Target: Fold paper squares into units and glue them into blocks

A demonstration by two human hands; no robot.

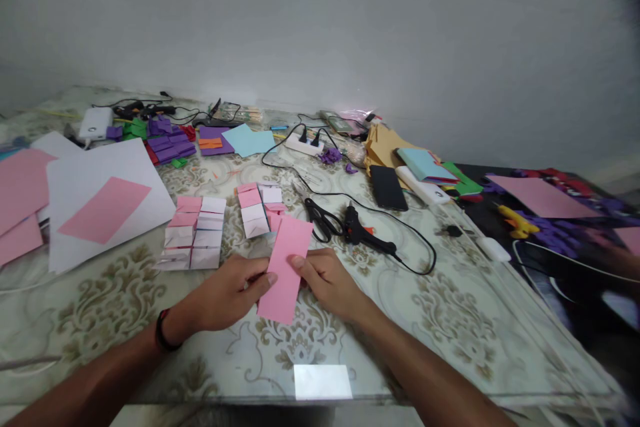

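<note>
A pink paper strip point(286, 267) is held upright and slightly tilted above the table's front middle. My left hand point(227, 290) pinches its left edge, thumb on the near face. From the right, my right hand point(327, 280) grips the other edge, its thumb also on the front. Behind the strip lie folded pink and white paper pieces point(254, 213), partly covered by it. A larger block of folded pink and white pieces point(195, 233) rests beyond my left hand. Black scissors point(324, 219) and a black glue gun point(365, 233) lie just beyond my right hand.
White sheets point(115, 207) with pink paper cover the left side. Purple folded pieces point(170, 145), a power strip point(304, 143) and cables lie toward the wall. A black phone point(389, 188) and brown paper point(393, 147) are at right. Another person's hand shows at the far right edge.
</note>
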